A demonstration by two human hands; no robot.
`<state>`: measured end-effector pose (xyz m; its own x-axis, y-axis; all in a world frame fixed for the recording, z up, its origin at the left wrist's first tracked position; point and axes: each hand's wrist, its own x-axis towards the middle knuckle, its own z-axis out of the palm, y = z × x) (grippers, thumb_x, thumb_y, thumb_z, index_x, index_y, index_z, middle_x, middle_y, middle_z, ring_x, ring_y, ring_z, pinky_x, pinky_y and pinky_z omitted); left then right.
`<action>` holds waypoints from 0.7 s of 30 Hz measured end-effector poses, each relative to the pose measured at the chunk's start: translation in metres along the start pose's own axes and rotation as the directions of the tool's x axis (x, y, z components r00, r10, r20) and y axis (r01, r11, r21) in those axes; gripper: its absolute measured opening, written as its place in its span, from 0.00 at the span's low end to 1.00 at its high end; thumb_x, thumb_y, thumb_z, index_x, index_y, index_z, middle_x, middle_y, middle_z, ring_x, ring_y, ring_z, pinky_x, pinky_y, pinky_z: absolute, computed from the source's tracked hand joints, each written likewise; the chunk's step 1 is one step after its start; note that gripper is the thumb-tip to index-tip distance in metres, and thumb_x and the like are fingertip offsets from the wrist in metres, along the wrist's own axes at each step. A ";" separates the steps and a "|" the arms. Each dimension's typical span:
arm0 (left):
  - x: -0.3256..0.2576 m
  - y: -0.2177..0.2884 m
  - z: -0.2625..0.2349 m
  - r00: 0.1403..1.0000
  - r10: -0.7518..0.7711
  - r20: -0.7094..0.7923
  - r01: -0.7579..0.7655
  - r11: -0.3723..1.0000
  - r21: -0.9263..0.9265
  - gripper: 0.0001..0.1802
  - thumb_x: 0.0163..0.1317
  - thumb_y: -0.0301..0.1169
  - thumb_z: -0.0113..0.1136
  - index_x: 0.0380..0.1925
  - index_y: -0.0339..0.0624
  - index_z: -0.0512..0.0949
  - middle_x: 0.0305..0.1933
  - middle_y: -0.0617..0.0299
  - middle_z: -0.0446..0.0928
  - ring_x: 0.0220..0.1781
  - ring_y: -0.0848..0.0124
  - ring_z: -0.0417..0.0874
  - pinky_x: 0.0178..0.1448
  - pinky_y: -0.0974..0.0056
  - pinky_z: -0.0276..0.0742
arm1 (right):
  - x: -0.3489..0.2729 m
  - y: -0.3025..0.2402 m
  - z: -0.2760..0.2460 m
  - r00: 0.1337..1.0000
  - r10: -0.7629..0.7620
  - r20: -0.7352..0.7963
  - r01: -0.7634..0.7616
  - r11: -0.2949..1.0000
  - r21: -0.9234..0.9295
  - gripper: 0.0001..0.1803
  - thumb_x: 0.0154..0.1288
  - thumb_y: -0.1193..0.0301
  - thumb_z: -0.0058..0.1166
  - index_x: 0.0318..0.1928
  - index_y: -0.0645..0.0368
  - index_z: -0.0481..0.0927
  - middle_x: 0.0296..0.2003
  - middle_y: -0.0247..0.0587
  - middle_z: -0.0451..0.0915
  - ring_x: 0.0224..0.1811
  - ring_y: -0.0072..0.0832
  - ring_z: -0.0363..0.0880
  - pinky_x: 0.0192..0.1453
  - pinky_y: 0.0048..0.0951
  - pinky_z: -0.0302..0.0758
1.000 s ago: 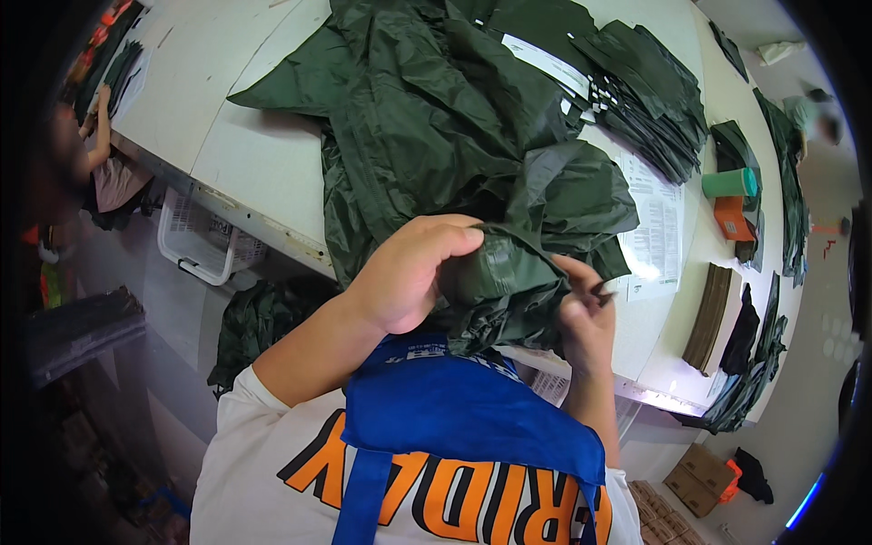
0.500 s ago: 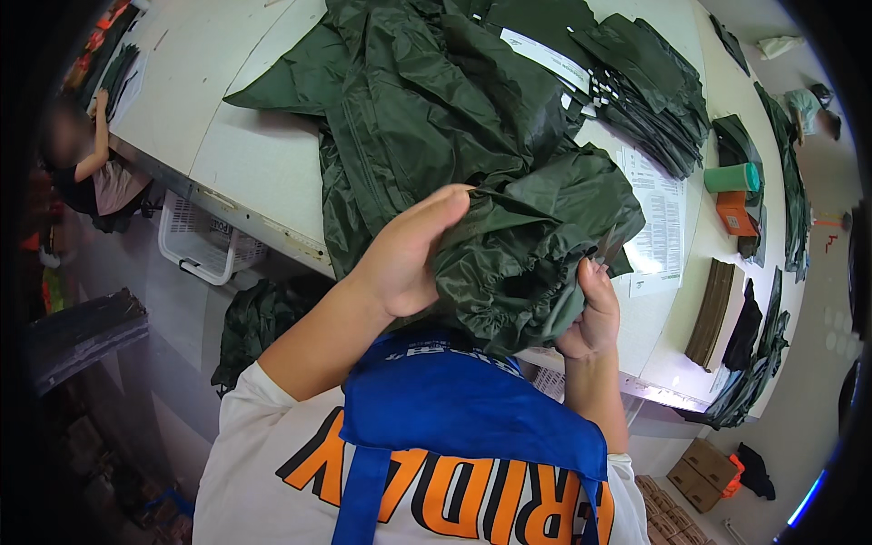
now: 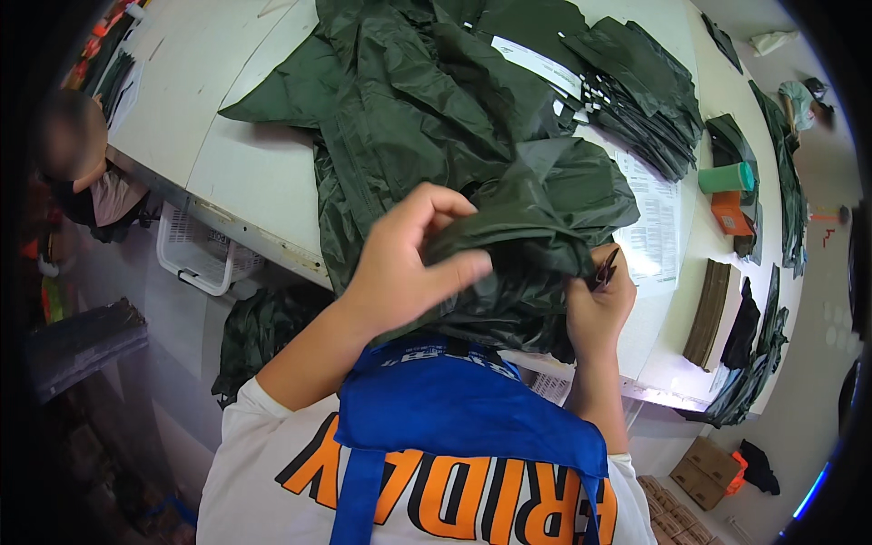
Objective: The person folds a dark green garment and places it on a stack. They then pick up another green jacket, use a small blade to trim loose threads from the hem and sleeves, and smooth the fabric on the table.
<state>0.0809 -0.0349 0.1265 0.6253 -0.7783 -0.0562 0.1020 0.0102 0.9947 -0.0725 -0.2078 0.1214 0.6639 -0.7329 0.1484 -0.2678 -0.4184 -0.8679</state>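
A dark green, shiny garment [image 3: 400,127] lies bunched on the table's near edge, part of it lifted in front of me. My left hand [image 3: 400,254] is at the left side of the raised fabric, thumb stretched out and apart from the bent fingers, slightly blurred. My right hand [image 3: 601,304] is closed at the right side of the fabric, gripping its edge. Small dark thread snips [image 3: 606,269] stick up from that same hand. Folds hide the gathered opening of the garment.
The white table [image 3: 245,154] carries stacked green pieces [image 3: 640,82], printed sheets [image 3: 654,218], a green cup-shaped thing [image 3: 727,178] and brown cardboard [image 3: 711,313]. A white basket [image 3: 195,250] sits below the left edge. Another person [image 3: 91,182] is at the far left.
The gathered opening has turned out of sight as the fabric was folded over. My left thumb has moved away from the fingers; my right hand has turned, showing the snips.
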 end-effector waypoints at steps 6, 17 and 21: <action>-0.006 -0.022 0.022 0.969 0.223 -0.110 -0.160 0.897 0.412 0.33 0.47 0.15 0.63 0.54 0.41 0.65 0.42 0.60 0.72 0.41 0.76 0.75 0.44 0.70 0.73 | 0.002 -0.016 0.016 0.952 -0.276 -0.134 0.239 0.940 -0.242 0.11 0.37 0.84 0.51 0.23 0.59 0.67 0.16 0.40 0.62 0.15 0.33 0.63 0.21 0.29 0.62; 0.029 -0.003 -0.189 0.922 -0.177 -0.345 0.107 0.971 -0.214 0.21 0.59 0.22 0.48 0.55 0.35 0.71 0.50 0.56 0.77 0.50 0.69 0.79 0.56 0.63 0.76 | 0.022 0.075 -0.034 0.959 0.134 -0.251 -0.213 0.922 -0.322 0.32 0.45 0.62 0.73 0.48 0.63 0.73 0.50 0.49 0.77 0.45 0.38 0.80 0.48 0.32 0.75; 0.122 0.046 -0.294 0.971 0.238 -0.006 -0.130 0.513 -0.849 0.24 0.67 0.37 0.48 0.58 0.33 0.66 0.59 0.51 0.72 0.58 0.58 0.75 0.62 0.56 0.72 | -0.001 0.153 -0.034 0.831 0.526 -0.182 -0.548 0.714 -0.436 0.48 0.42 0.56 0.74 0.59 0.71 0.65 0.52 0.60 0.76 0.56 0.47 0.76 0.59 0.38 0.71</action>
<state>0.3891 0.0553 0.1402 0.6360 -0.7500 0.1813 0.6274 0.6395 0.4444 -0.1379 -0.2896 0.0049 0.2835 -0.9267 -0.2466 -0.8592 -0.1313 -0.4944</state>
